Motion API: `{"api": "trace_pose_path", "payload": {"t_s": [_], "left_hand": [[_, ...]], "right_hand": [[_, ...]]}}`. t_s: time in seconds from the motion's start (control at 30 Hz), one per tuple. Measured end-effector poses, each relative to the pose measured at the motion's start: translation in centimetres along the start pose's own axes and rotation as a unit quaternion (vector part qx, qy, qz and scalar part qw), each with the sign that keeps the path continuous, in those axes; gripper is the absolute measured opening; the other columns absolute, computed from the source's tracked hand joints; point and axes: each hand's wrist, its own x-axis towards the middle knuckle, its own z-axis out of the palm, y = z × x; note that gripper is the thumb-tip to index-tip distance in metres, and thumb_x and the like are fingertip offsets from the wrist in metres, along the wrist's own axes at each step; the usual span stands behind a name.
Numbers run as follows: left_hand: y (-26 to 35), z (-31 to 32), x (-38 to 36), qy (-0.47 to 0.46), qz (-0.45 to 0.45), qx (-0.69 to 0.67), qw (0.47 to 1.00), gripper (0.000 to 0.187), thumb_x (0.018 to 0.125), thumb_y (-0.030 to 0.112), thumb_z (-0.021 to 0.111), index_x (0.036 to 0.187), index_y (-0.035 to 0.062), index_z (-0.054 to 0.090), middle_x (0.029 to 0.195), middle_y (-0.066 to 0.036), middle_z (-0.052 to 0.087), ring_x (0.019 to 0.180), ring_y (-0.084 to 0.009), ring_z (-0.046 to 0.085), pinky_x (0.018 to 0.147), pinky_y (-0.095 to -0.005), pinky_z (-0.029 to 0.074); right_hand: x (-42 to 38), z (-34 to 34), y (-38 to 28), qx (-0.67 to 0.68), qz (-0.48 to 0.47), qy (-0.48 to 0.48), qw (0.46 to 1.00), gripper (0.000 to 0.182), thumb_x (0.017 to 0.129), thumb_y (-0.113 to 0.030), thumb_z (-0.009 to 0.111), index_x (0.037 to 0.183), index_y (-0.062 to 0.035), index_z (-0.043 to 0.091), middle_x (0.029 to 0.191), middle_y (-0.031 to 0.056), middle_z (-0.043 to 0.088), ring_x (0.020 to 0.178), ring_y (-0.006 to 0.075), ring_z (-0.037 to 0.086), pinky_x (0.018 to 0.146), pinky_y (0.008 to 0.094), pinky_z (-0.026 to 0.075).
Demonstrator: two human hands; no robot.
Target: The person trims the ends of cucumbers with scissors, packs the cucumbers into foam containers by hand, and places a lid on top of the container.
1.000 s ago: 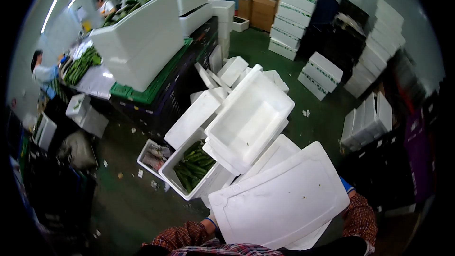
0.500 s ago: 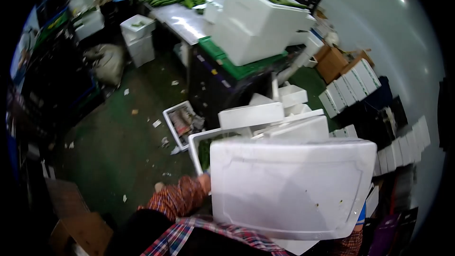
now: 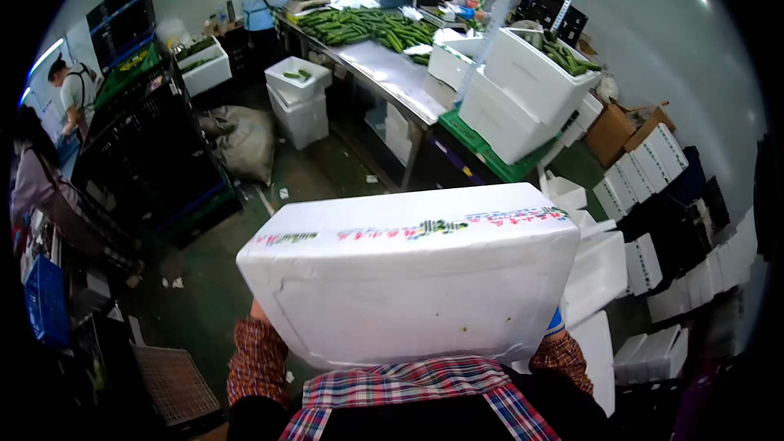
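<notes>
A large white foam box [image 3: 416,302] is held up close in front of my body, its base turned toward me and a side with red and green print on top. My left hand [image 3: 259,310] grips its left end; only a sliver of skin shows above the checked sleeve. On the right end is my right hand [image 3: 557,323], with a bit of blue glove in view. The fingers of both hands are hidden behind the box. White foam boxes [image 3: 594,269] lie in a pile to the right of it.
Ahead stands a metal table [image 3: 371,65] heaped with cucumbers [image 3: 351,26], several people working around it. Stacked foam boxes [image 3: 510,114], the top one holding cucumbers, rest on a green crate [image 3: 490,145]. Black crates [image 3: 163,139] and a sack [image 3: 245,143] are at left.
The foam box has shifted left in view and tilted, so its printed side now shows. My view has lifted and swung, bringing the people at the table into sight.
</notes>
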Motion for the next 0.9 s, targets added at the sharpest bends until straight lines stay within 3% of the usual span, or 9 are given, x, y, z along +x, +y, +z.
{"api": "trace_pose_path", "payload": {"t_s": [0.23, 0.5, 0.9], "left_hand": [[6.4, -6.4, 3.7, 0.088, 0.065, -0.027, 0.994, 0.045, 0.101, 0.034, 0.038, 0.137, 0.0093, 0.046, 0.131, -0.009, 0.053, 0.118, -0.0257, 0.053, 0.102, -0.0404, 0.043], [12.7, -9.0, 17.2, 0.107, 0.121, -0.037, 0.986, 0.044, 0.100, 0.036, 0.040, 0.135, 0.0098, 0.048, 0.129, -0.009, 0.055, 0.116, -0.0259, 0.054, 0.100, -0.0408, 0.044], [25.4, -7.0, 47.1, -0.037, 0.116, -0.036, 0.992, 0.043, 0.100, 0.037, 0.042, 0.133, 0.0107, 0.050, 0.125, -0.009, 0.057, 0.113, -0.0261, 0.057, 0.098, -0.0414, 0.046]], "right_hand": [[12.6, 6.7, -4.2, -0.009, -0.003, -0.059, 0.998, 0.037, 0.101, -0.019, 0.043, 0.131, -0.0004, 0.051, 0.122, 0.0123, 0.061, 0.108, 0.0233, 0.060, 0.094, 0.0335, 0.049], [31.6, 13.1, -7.7, 0.001, 0.025, -0.121, 0.992, 0.037, 0.101, -0.020, 0.043, 0.131, -0.0003, 0.051, 0.122, 0.0124, 0.061, 0.108, 0.0233, 0.060, 0.093, 0.0337, 0.049], [47.3, 19.9, -13.4, 0.059, -0.007, -0.063, 0.996, 0.037, 0.101, -0.020, 0.043, 0.130, 0.0000, 0.052, 0.121, 0.0126, 0.061, 0.107, 0.0234, 0.060, 0.093, 0.0340, 0.049]]}}
